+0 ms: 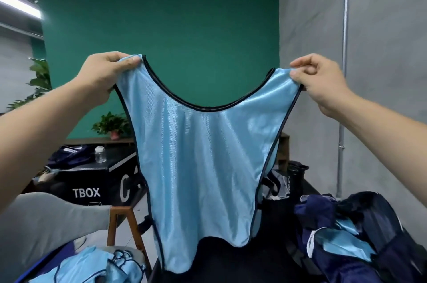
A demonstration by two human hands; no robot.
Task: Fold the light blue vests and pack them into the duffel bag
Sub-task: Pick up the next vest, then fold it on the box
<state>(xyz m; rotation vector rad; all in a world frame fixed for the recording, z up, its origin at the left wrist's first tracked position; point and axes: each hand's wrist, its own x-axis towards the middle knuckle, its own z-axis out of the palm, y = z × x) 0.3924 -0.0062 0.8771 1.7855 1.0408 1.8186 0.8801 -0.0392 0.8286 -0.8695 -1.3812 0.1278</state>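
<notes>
- Vest was up in the air, spread flat, facing the camera.
- Left hand pinched the left shoulder strap, thumb and fingers curled over the fabric.
- Right hand pinched the right strap between thumb and forefinger, other fingers curled in. Both hands were closed on cloth and held nothing else.
- Key geometry: the hands were well apart and about level, with the vest's body hanging straight down between them. Its long axis was vertical, neckline up, hem down. The hold was symmetric, so neither hand was nearer.
- The hem hung low over a dark surface; couldn't tell if it touched.
- Duffel bag sat open at lower right with light blue fabric already inside. The right hand was the nearer one to it.
- Loose vests were heaped at lower left, on the left hand's side, well apart from the bag.
- Read: the fold on this vest was not yet begun. Likely next move was bringing the two straps together to halve it along the vertical axis, or lowering it flat onto the dark surface.
- Risk: the cloth looked shiny and slick. The pinch grips could slip, or the halves could slide out of line.
</notes>
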